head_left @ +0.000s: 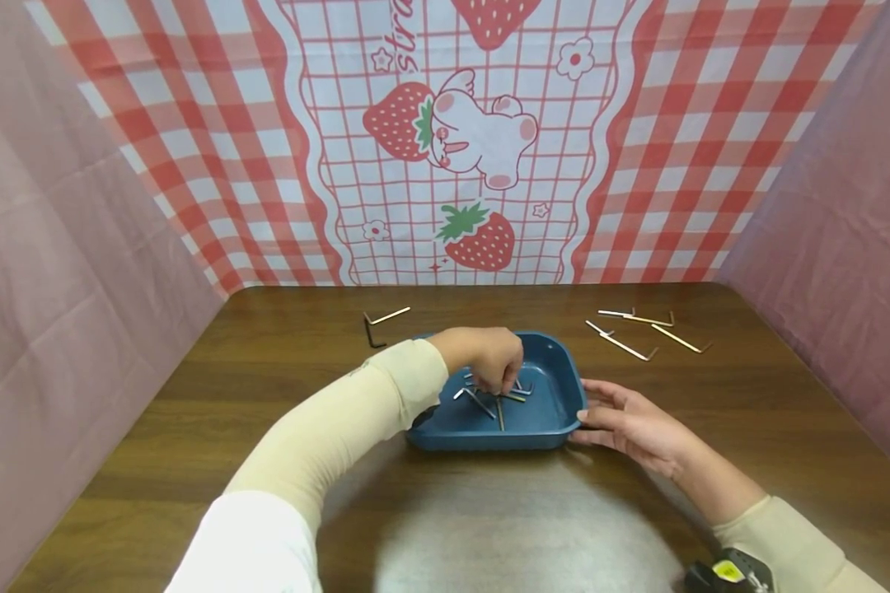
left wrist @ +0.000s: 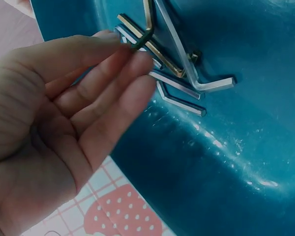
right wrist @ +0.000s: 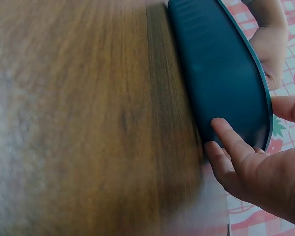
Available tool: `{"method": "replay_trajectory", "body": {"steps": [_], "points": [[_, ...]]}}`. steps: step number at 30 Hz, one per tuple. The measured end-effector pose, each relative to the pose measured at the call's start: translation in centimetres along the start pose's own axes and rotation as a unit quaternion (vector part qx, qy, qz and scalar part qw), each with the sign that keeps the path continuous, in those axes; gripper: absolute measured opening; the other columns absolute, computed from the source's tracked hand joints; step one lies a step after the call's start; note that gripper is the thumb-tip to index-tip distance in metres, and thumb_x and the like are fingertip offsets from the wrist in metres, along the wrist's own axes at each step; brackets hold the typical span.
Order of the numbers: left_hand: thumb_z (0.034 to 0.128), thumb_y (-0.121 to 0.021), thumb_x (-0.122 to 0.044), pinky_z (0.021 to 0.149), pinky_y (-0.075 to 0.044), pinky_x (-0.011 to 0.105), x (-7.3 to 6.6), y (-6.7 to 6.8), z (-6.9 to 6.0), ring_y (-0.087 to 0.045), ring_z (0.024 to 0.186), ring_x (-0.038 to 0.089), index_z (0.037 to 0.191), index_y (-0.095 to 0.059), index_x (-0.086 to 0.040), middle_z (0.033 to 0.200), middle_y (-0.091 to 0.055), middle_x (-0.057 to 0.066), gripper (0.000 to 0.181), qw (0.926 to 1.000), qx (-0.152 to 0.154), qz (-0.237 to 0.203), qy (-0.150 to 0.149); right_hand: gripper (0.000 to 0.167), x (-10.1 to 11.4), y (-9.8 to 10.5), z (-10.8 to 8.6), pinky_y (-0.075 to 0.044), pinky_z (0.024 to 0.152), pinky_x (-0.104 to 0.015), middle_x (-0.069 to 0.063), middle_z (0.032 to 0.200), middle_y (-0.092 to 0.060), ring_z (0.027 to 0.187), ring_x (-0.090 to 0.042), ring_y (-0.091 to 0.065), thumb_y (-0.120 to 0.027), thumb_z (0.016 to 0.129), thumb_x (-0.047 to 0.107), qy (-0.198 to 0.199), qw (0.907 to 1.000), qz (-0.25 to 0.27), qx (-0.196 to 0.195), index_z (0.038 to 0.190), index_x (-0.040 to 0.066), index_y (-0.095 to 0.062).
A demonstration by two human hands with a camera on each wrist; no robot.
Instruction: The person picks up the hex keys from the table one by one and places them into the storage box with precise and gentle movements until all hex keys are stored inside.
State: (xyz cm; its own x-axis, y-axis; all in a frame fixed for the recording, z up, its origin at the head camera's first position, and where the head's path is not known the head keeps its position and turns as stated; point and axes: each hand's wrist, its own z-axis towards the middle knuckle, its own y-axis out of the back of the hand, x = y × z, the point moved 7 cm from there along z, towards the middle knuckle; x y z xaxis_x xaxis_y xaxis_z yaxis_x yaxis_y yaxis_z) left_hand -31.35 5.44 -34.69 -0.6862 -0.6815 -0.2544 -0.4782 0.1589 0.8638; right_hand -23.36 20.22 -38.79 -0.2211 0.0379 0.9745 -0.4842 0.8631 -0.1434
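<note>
we list one left hand (head_left: 498,359) pinching a hex key (left wrist: 149,20) in tray (head_left: 545,416), right hand (head_left: 632,424) gripping tray, more keys (head_left: 676,338) on table (head_left: 170,461)

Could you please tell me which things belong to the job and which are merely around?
Likely the job:
blue tray, gripped by right hand
hex keys inside, left hand among them
loose hex keys on the table

Merely around:
strawberry-print cloth
pink drapes

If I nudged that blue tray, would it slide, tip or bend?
The blue tray would probably slide rather than tip, since it sits low and broad on the table. Its smooth walls hold an even curve, so it is likely stiff. The L-shaped metal keys lie loose inside and might shift.
</note>
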Motion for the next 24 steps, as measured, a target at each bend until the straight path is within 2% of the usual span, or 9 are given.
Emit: {"method": "replay_trajectory", "body": {"steps": [4,7,12,18,24], "points": [[0.0829,-0.070,0.002,0.061,-0.057,0.028,0.2,-0.4,-0.4,-0.065,0.064,0.016,0.082,-0.073,-0.007,0.072,-0.067,0.003,0.010,0.9992,0.033,-0.013,0.018,0.074,0.0,0.0,0.0,-0.048,0.095,-0.047,-0.039,0.149,-0.013,0.111,-0.026,-0.060,-0.051,0.098,0.003,0.006,1.0000,-0.001,0.004,0.149,-0.012,0.000],[0.0833,-0.070,0.003,0.063,-0.057,0.029,0.2,-0.4,-0.7,-0.067,0.067,0.017,0.086,-0.075,-0.006,0.073,-0.069,0.004,0.011,0.9988,0.042,-0.018,0.021,0.074,0.0,0.0,0.0,-0.048,0.095,-0.046,-0.039,0.148,-0.014,0.110,-0.026,-0.061,-0.051,0.098,0.004,0.010,0.9999,-0.004,0.005,0.148,-0.013,0.000],[0.0830,-0.070,0.001,0.060,-0.056,0.026,0.2,0.3,-1.0,-0.067,0.067,0.015,0.086,-0.074,-0.007,0.075,-0.068,0.001,0.009,0.9996,0.019,-0.010,0.017,0.074,0.0,0.0,0.0,-0.048,0.095,-0.046,-0.038,0.148,-0.015,0.110,-0.027,-0.061,-0.051,0.098,0.004,0.013,0.9999,-0.005,0.006,0.149,-0.013,-0.001],[0.0820,-0.071,0.001,0.060,-0.056,0.024,0.4,1.1,-1.5,-0.064,0.069,0.012,0.091,-0.075,-0.006,0.083,-0.068,0.002,0.012,0.9998,-0.007,-0.011,0.012,0.074,0.0,0.0,0.0,-0.048,0.095,-0.046,-0.038,0.148,-0.016,0.110,-0.027,-0.061,-0.051,0.098,0.005,0.014,0.9998,-0.008,0.010,0.148,-0.013,0.000],[0.0788,-0.077,-0.003,0.060,-0.053,0.022,0.3,1.8,-2.2,-0.060,0.072,0.012,0.087,-0.075,-0.008,0.080,-0.067,-0.003,0.010,0.9991,-0.025,0.035,-0.006,0.074,0.0,0.0,0.0,-0.048,0.095,-0.047,-0.038,0.146,-0.019,0.109,-0.027,-0.061,-0.051,0.098,0.004,0.015,0.9999,-0.003,0.007,0.148,-0.013,0.000]]}}
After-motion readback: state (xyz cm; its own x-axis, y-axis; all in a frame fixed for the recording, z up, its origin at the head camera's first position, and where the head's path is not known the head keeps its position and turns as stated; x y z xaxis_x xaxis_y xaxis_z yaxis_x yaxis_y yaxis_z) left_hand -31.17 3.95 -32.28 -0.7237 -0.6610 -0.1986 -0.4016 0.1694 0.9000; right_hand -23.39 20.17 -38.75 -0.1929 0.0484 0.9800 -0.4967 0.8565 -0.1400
